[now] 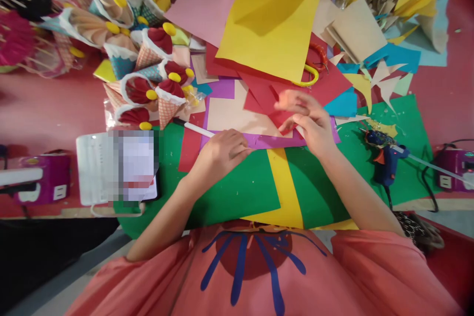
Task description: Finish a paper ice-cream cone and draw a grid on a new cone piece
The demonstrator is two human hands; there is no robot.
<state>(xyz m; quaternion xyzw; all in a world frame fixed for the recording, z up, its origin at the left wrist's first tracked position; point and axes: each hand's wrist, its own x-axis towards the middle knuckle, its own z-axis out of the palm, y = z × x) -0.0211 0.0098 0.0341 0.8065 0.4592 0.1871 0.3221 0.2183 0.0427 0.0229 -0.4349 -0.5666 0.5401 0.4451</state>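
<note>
My left hand (226, 152) is closed, its thumb and fingertips pressed together at the front edge of the purple sheet (264, 141). What it pinches, if anything, is hidden or too small to name. A white pen-like stick with a dark tip (198, 129) runs out from behind its knuckles. My right hand (309, 121) hovers above the papers with fingers curved and apart, slightly blurred; I see nothing held in it. Under it lie a beige sheet (237, 117) and red paper (264, 101). Scissors with a yellow handle (313, 76) lie just behind it, partly covered.
Paper cones with red and yellow fillings (170, 94) crowd the back left. A large yellow sheet (274, 19) leans over the back. A phone (138, 168) lies left on the green sheet (237, 187); a blue glue gun (387, 163) rests right, beside paper scraps (385, 79).
</note>
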